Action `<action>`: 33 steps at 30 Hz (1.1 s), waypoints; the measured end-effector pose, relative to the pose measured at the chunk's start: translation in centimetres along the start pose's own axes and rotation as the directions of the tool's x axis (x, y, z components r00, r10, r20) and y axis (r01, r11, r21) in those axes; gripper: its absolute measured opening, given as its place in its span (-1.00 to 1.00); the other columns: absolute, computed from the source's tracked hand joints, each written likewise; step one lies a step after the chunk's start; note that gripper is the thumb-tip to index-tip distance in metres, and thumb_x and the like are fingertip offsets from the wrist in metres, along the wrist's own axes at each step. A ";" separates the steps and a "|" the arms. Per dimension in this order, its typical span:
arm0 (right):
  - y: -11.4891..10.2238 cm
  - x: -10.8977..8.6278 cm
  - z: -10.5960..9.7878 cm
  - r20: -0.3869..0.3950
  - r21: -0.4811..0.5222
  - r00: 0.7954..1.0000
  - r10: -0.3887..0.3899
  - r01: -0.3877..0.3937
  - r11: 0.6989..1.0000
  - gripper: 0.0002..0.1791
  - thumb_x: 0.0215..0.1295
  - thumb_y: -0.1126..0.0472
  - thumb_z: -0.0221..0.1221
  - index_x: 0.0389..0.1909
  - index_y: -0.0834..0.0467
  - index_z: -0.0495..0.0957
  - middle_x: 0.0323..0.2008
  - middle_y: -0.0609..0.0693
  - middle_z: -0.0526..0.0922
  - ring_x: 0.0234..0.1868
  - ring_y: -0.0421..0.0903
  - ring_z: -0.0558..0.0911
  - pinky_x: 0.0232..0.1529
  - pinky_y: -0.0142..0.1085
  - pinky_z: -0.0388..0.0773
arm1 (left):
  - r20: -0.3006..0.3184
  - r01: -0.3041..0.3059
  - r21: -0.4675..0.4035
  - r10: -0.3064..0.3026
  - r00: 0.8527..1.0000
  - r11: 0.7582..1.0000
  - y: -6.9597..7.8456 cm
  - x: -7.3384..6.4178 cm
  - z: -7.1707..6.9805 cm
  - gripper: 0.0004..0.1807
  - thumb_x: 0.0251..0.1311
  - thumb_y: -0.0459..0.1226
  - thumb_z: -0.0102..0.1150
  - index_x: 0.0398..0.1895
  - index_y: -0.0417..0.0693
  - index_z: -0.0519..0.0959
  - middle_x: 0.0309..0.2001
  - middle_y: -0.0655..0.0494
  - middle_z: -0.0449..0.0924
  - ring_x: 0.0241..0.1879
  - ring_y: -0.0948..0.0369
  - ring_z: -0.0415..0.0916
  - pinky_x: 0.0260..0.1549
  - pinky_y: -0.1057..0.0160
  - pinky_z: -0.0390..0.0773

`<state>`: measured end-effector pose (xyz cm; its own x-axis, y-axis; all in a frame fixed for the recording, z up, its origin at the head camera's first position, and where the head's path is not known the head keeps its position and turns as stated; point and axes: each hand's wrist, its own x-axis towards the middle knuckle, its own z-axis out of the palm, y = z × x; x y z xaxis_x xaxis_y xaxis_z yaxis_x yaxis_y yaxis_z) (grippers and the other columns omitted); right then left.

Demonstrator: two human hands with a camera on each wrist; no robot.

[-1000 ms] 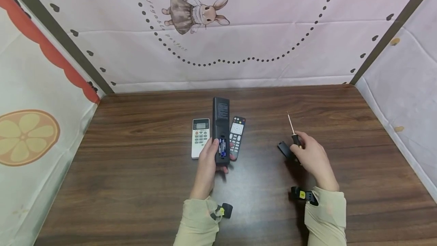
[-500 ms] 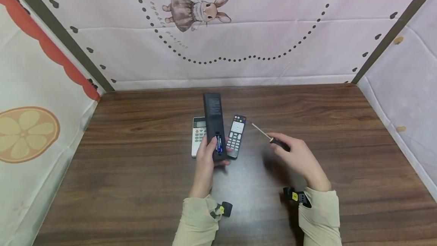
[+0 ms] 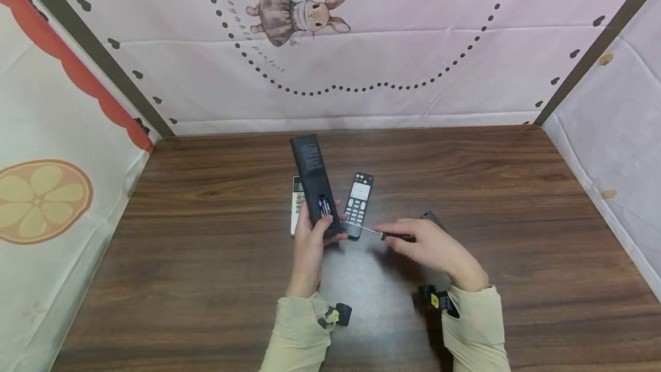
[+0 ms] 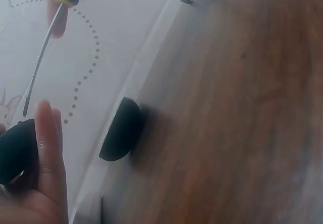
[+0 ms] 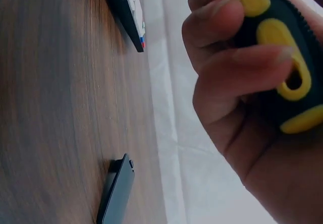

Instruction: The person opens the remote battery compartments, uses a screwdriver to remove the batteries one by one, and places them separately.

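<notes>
My left hand (image 3: 311, 243) grips a black remote control (image 3: 310, 168) with its back facing up. Its battery bay is uncovered, and blue batteries (image 3: 324, 206) show inside near my thumb. My right hand (image 3: 431, 245) holds a screwdriver (image 5: 282, 47) by its black and yellow handle. In the left wrist view the thin metal shaft (image 4: 43, 57) points down, its tip right at the end of the remote. A dark battery cover (image 5: 117, 191) lies on the table beyond my right hand, partly hidden by it in the head view.
A white remote (image 3: 296, 211) lies under the held one, mostly covered by it. Right of it lies a black and white remote (image 3: 357, 202). The wooden table (image 3: 217, 280) runs back to a printed cloth wall (image 3: 392, 56), with cloth on both sides.
My right hand has moved left with the screwdriver, swinging its tip from pointing away to pointing left at the remote. The black remote has shifted left and tilted, covering more of the white one.
</notes>
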<state>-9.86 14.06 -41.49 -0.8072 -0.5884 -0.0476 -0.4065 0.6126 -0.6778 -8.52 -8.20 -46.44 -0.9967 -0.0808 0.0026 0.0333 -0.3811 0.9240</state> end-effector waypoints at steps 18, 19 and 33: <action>-2.1 -0.5 -0.1 -0.029 -0.229 0.999 0.031 -0.037 0.973 -0.66 0.19 0.09 0.11 0.01 -0.21 0.51 -0.27 -0.06 0.56 -0.39 -0.17 0.50 -0.34 -0.21 0.46 | 0.123 0.022 0.254 -0.054 0.991 0.967 -0.4 0.0 0.4 -0.45 0.20 -0.44 -0.02 0.21 0.14 0.14 0.06 -0.17 0.35 -0.10 0.00 0.45 -0.36 -0.02 0.53; -2.4 -0.6 -0.2 -0.029 -0.244 0.999 0.038 -0.044 0.969 -0.66 0.18 0.09 0.12 0.00 -0.21 0.51 -0.37 -0.11 0.53 -0.49 -0.19 0.45 -0.43 -0.26 0.43 | 0.134 0.020 0.284 -0.060 0.989 0.959 -0.4 0.0 0.4 -0.44 0.19 -0.43 -0.01 0.22 0.15 0.14 0.05 -0.17 0.37 -0.11 0.02 0.45 -0.37 -0.01 0.54; -5.8 0.4 1.7 -0.121 -0.397 0.992 -0.023 -0.027 0.917 -0.60 0.09 0.23 0.14 0.00 -0.13 0.53 -0.46 -0.22 0.48 -0.65 -0.30 0.29 -0.65 -0.41 0.24 | 0.057 0.041 0.143 -0.050 0.997 0.989 1.7 -0.4 0.6 -0.45 0.21 -0.51 -0.14 0.23 0.02 0.06 0.10 -0.26 0.26 -0.14 -0.14 0.41 -0.36 -0.08 0.53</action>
<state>-7.09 9.40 -38.87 -0.8437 -0.5338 0.0574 -0.5207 0.7876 -0.3294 -8.13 -8.24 -44.63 -0.9997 -0.0092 -0.0214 -0.0185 -0.2481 0.9686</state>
